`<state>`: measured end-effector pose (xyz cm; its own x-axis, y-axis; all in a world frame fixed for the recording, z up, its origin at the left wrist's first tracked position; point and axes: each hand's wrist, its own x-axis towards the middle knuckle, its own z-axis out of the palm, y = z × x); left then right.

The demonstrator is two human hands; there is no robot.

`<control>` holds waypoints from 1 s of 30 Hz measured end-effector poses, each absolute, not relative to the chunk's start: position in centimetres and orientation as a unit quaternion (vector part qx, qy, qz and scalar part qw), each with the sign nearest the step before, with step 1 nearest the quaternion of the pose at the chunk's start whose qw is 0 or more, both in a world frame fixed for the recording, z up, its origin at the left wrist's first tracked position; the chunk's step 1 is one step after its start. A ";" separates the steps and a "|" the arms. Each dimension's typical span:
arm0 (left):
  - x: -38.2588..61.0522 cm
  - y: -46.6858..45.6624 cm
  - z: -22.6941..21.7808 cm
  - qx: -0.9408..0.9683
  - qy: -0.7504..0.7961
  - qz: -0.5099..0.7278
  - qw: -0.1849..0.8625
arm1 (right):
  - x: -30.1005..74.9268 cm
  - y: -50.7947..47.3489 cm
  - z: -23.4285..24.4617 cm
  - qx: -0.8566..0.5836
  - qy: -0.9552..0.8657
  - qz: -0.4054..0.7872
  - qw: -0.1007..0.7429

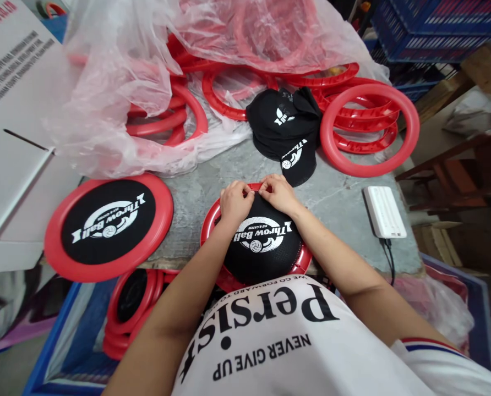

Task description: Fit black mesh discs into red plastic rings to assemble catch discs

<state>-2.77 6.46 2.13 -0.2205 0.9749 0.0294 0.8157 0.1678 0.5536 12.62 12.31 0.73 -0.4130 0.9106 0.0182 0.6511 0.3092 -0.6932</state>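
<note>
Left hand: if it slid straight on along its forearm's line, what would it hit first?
From the left hand, likely the pile of black covers, past bare table. The right hand, also pinching the stretched cover, sits beside that line and might be brushed first.

Grey, mottled stone tabletop [340, 203] in soft, even light. Beyond its far right corner, stacked blue crates [435, 27]; below them, pale wooden planks [483, 66] and dark reddish wooden furniture [456, 170]. At left, white printed cardboard [18, 181], flat and broad. Low at the near left, a blue bin [49, 352] beneath the tabletop edge.
</note>
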 end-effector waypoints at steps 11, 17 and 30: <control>-2.3 7.2 2.3 0.588 0.771 0.186 0.159 | 12.6 12.2 1.0 -0.505 -0.788 0.295 0.193; -2.0 7.8 2.8 0.588 0.780 0.142 0.160 | 12.3 12.2 1.1 -0.520 -0.785 0.287 0.177; -4.9 5.3 3.4 0.650 0.722 0.185 0.147 | 12.2 11.9 1.1 -0.510 -0.811 0.233 0.168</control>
<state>-4.90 5.26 3.44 -0.1116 0.9933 0.0294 0.8845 0.0858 0.4586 12.16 11.90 1.09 -0.4232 0.9054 0.0349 0.7481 0.3709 -0.5502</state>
